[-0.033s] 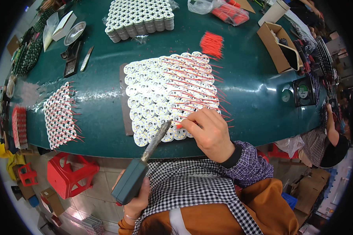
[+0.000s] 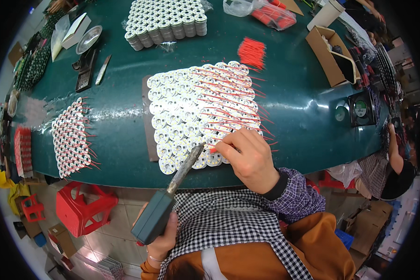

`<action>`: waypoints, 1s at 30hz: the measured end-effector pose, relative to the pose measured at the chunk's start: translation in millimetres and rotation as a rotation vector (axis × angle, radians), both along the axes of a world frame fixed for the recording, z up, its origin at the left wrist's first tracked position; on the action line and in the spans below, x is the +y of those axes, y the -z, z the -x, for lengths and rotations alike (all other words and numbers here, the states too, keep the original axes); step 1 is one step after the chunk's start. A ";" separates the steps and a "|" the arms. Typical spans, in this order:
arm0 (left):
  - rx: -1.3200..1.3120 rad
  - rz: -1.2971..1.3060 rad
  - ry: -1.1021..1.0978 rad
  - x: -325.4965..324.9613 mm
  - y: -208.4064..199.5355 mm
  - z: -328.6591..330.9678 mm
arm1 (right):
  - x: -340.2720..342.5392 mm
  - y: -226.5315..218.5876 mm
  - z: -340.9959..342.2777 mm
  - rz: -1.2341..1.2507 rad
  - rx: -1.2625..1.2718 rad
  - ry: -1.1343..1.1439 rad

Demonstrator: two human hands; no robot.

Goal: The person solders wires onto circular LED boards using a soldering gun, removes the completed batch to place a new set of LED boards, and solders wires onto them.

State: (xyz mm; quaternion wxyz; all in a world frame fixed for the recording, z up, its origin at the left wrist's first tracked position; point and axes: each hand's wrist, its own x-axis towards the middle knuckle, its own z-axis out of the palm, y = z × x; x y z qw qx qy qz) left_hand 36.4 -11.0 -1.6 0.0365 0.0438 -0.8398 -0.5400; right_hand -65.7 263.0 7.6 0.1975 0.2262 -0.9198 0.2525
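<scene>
Head camera: a person (image 2: pixel 247 252) in a checked apron (image 2: pixel 224 219) worked over a block of white round boards (image 2: pixel 172 109) laid near the front edge of a green table (image 2: pixel 303 140). The right hand (image 2: pixel 252 158) pinched a small red piece (image 2: pixel 213 150), seemingly a wire end, between thumb and forefinger above the block's near side. The left hand (image 2: pixel 165 240) was wrapped around the dark handle of a tool (image 2: pixel 153 217), its metal shaft (image 2: pixel 187 168) angled to the same spot; whether tip met board could not be told. Little had changed from the frame just before: the handle had dipped slightly, suggesting steady work at one board. Red wires (image 2: pixel 231 103) crossed the block's right part. At right, a black box (image 2: pixel 370 109) bore a round green label (image 2: pixel 360 109), its print illegible.
</scene>
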 end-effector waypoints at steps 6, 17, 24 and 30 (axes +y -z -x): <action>0.017 -0.023 0.004 -3.2 0.6 -3.8 | 0.2 2.0 -2.3 -0.014 -0.020 0.002; 0.120 0.072 0.087 0.5 3.0 8.1 | -2.1 -1.7 -2.5 0.023 -0.050 0.021; 0.119 0.084 0.125 4.8 -1.8 17.0 | -1.2 -2.7 0.6 0.041 -0.057 0.012; 0.127 0.105 0.137 6.4 -5.5 20.4 | 1.3 -4.2 3.8 0.030 -0.093 -0.008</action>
